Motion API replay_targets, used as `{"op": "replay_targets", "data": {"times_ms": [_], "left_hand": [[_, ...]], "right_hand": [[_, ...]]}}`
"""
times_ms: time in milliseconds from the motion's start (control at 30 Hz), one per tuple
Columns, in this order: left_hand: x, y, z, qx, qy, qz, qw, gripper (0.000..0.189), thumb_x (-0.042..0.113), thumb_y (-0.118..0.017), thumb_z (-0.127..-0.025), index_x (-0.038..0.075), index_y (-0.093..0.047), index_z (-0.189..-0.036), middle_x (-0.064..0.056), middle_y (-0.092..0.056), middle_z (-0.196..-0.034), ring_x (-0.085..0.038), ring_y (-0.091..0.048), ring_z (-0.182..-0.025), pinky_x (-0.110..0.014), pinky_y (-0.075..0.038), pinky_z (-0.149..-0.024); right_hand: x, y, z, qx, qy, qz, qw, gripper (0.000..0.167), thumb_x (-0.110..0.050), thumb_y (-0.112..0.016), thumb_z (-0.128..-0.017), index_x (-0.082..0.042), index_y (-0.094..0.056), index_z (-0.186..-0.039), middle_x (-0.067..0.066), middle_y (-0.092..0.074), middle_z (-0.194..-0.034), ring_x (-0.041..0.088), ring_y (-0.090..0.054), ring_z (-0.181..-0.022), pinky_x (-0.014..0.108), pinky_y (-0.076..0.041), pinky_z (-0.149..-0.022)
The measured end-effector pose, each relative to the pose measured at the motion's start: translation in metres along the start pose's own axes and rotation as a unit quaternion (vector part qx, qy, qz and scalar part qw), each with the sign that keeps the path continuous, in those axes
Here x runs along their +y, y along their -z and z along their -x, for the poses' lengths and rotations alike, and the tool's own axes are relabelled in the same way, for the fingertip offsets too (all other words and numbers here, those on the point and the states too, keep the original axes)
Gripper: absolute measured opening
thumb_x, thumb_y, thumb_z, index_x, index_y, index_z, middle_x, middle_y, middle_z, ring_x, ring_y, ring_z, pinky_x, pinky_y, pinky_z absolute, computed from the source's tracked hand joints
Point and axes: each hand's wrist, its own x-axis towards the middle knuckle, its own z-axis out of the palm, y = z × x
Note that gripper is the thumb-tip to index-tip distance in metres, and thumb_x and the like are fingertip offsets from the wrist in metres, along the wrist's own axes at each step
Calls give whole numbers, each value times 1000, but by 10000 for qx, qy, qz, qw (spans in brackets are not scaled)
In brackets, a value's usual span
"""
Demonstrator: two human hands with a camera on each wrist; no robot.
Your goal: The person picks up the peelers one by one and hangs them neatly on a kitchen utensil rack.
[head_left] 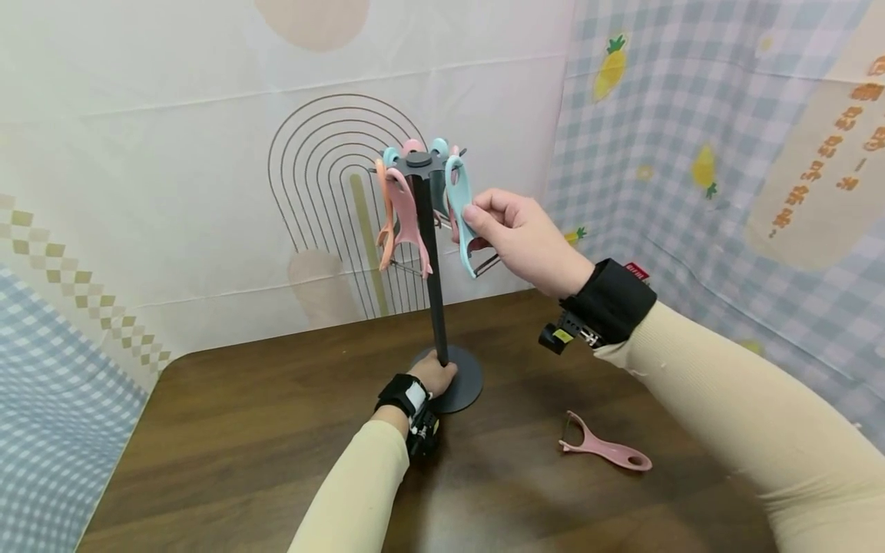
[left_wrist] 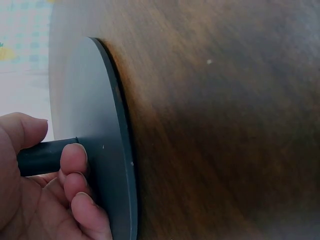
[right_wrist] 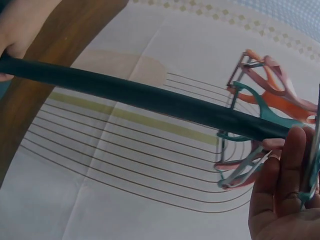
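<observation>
A dark rotating-style stand rises from a round base (head_left: 470, 380), and its pole (head_left: 435, 307) carries several peelers on hooks at the top. My left hand (head_left: 434, 375) grips the pole just above the base; in the left wrist view the fingers (left_wrist: 75, 159) curl round it. Up at the right of the hook ring, my right hand (head_left: 522, 238) pinches a light-blue peeler (head_left: 458, 184) between thumb and fingers. Its loop end is at a hook; whether it hangs there cannot be told. An orange peeler (head_left: 384, 223) and a pink peeler (head_left: 406, 211) hang on the left side.
Another pink peeler (head_left: 608, 449) lies on the brown wooden table (head_left: 276, 430), right of the base. A white patterned cloth (head_left: 173, 192) hangs behind, with a blue checked cloth (head_left: 664, 115) at the right.
</observation>
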Motion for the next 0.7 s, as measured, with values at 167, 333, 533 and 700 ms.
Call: {"op": "replay_targets", "data": {"times_ms": [167, 333, 533, 700], "left_hand": [[-4, -4, -6, -16, 14, -21, 10000, 49, 30, -47, -100, 1, -44, -139, -20, -58, -125, -32, -56, -109, -44, -44, -93], [-1, -4, -5, -26, -19, -5, 10000, 51, 30, -46, -100, -1, -42, -141, -21, -56, -129, -33, -55, -115, -43, -43, -95], [8, -1, 5, -52, -125, 6, 9999, 51, 29, -44, -101, -1, -41, -142, -23, -56, -129, -34, -55, -117, -43, -43, -96], [11, -1, 11, -36, -184, 44, 9998, 50, 27, -44, -101, -3, -41, -141, -24, -56, -129, -34, -55, -117, -43, -43, -96]], "right_hand": [[9, 1, 3, 72, -64, 15, 10000, 26, -26, -52, -101, -3, -60, -111, 15, -65, -99, 30, -63, -89, 36, -51, -82], [18, 8, 14, 166, 35, -31, 9999, 28, -25, -51, -101, 0, -60, -109, 18, -63, -98, 28, -62, -89, 36, -51, -83], [44, 23, 40, 120, -399, 371, 9984, 31, -29, -51, -101, 0, -61, -108, 15, -65, -98, 29, -64, -90, 34, -51, -85], [73, 28, 65, -524, -1012, 1146, 9868, 27, -29, -53, -101, -5, -64, -106, 7, -68, -97, 24, -66, -90, 34, -52, -82]]}}
